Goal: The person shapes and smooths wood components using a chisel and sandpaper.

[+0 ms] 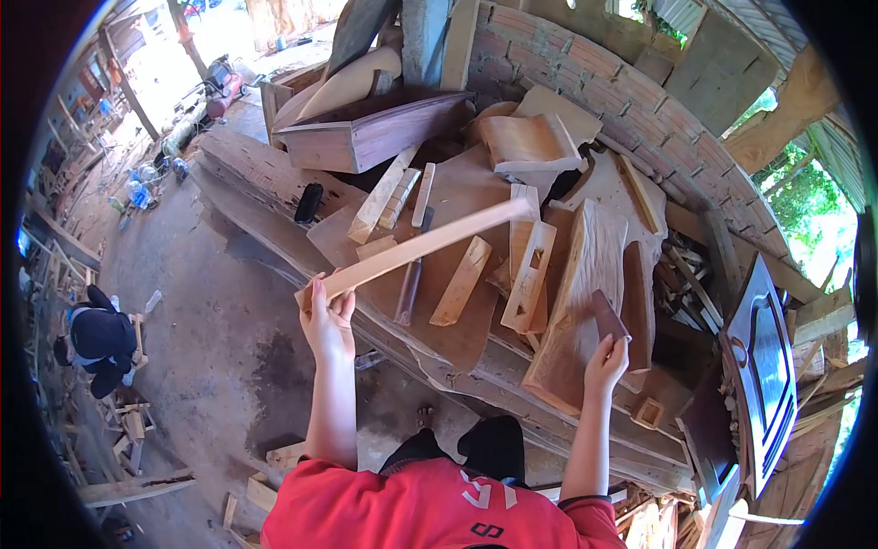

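A long pale wooden strip (430,243) slants up to the right over the bench, its near end gripped in my left hand (329,306). My right hand (607,361) is closed on a small dark brown piece (608,316), held above a thick rough-edged slab (581,293). Between my hands, a short wood block (461,282) and a block with slots cut in it (529,279) lie on the bench. A dark-handled tool (408,291) lies partly below the strip.
A long wooden box (375,135) and a curved wooden piece (530,142) sit at the back of the bench. Dark panelled wood (764,366) leans at the right, near a brick wall (631,91). Another person (99,336) is low down at the far left.
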Demonstrator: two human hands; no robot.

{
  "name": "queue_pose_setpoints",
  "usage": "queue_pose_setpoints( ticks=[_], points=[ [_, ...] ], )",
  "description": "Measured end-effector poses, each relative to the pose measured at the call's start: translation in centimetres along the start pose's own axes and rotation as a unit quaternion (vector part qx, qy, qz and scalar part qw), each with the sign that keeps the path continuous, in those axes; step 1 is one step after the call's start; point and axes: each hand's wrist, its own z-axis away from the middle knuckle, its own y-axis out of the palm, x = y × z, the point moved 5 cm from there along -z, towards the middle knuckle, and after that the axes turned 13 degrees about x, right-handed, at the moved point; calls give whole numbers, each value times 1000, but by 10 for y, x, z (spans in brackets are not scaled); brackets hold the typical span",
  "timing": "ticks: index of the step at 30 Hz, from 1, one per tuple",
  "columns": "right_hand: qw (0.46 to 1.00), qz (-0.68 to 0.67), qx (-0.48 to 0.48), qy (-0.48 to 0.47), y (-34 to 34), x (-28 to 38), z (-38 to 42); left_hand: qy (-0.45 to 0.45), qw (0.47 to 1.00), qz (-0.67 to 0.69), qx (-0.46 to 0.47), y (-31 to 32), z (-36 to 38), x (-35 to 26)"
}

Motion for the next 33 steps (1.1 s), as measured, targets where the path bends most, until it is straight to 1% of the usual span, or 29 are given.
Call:
queue_pose_setpoints(
  ticks=[2,3,5,6,8,9,10,11,12,13,14,15,16,17,18,19,20,21,22,23,24,25,26,27,29,30,31,32,33],
  points=[
    [998,-34,-56,22,-3,-5,5,25,998,15,-52,-6,3,8],
    [998,-32,-55,22,-3,-5,5,23,998,16,-53,-9,1,13],
    [994,-67,-67,62,-4,-10,4,44,994,38,-96,-23,-2,29],
    [994,-64,-67,62,-4,-7,2,31,992,61,-104,-27,-4,36],
    [990,-114,-83,7,-2,4,-2,18,991,78,-107,-40,-7,53],
    [990,-113,-84,8,-5,4,-2,6,990,93,-109,-42,-6,57],
    [999,-49,17,-3,1,6,-6,-9,991,89,-104,-42,-2,64],
    [993,16,117,-13,7,9,-8,-10,991,88,-102,-42,4,68],
    [992,35,122,14,6,14,-9,-42,992,85,-87,-37,12,73],
    [992,36,120,16,5,15,-10,-74,991,81,-71,-36,19,77],
    [989,64,134,3,5,17,-11,-109,991,72,-37,-44,24,90],
    [984,92,149,-9,5,20,-10,-146,988,50,-28,-28,37,84],
    [985,94,148,-3,3,22,-10,-176,983,48,-12,-31,41,94],
    [975,138,171,-11,4,27,-11,-206,977,46,5,-36,47,106],
    [964,181,194,-19,5,29,-11,-212,976,45,9,-38,53,113],
    [964,184,191,-12,6,26,-11,-222,975,28,-8,-40,60,120],
    [971,172,165,-16,7,22,-10,-231,973,10,-24,-43,64,126],
    [977,160,139,-21,5,22,-10,-237,971,8,-17,-40,67,126],
    [969,181,164,25,-1,29,-11,-259,966,14,9,-35,70,127],
    [969,183,161,30,2,21,-7,-280,959,21,35,-29,72,129],
    [993,54,86,60,-1,20,-8,-293,952,8,85,-18,74,128],
    [993,-76,8,87,-7,18,-8,-296,951,8,90,-11,76,127],
    [971,-209,8,120,-11,17,-1,-313,936,-48,157,4,80,128],
    [971,-207,2,122,-17,29,2,-326,913,-103,223,23,86,126],
    [910,-377,-6,170,-15,39,12,-350,873,-128,316,71,99,125],
    [868,-452,-24,204,-7,44,20,-352,870,-127,321,87,107,136],
    [847,-504,-2,170,1,55,23,-301,876,-73,370,109,115,142],
    [849,-495,15,183,3,66,31,-247,876,-17,415,126,121,144],
    [830,-523,7,193,14,65,40,-248,873,-14,419,136,123,147]
  ],
)
